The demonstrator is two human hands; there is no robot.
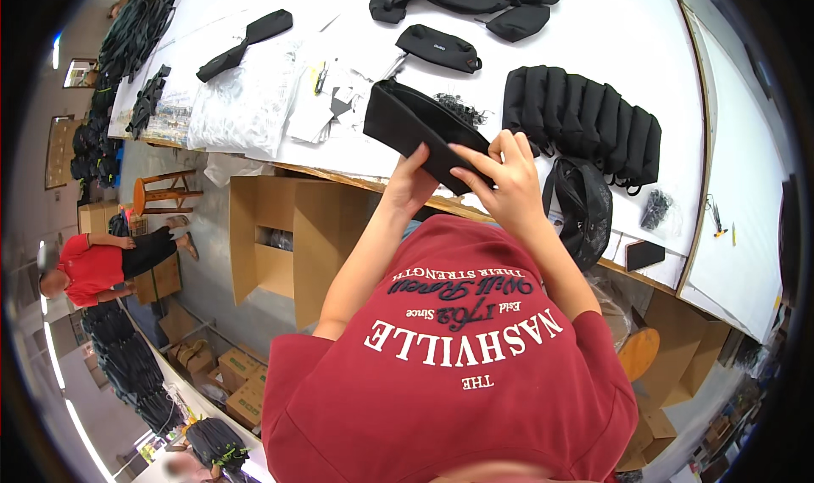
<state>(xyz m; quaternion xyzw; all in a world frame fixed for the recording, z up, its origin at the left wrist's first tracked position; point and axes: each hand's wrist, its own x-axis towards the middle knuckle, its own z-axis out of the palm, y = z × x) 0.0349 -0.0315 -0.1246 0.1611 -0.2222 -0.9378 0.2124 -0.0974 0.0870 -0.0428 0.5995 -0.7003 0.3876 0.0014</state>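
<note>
A flat black fabric pouch [397, 120] is held up at the table's near edge, its long side opening gaping a little. My left hand [412, 178] grips its lower edge, with the thumb lying on the front face. At the pouch's right end, my right hand [509, 178] pinches the edge between thumb and fingers. Just beyond the pouch lies a heap of small black bits [460, 108], partly covered by it. A padded black pouch [438, 49] rests farther back. To the right stands a row of several black pouches [582, 120], packed side by side.
Clear plastic bags [246, 97] are piled at the left, near two black pouches [246, 45]. A black mesh bag [580, 212] hangs over the near edge. An open cardboard box [292, 228] stands below the table. A person in red [89, 267] is far left.
</note>
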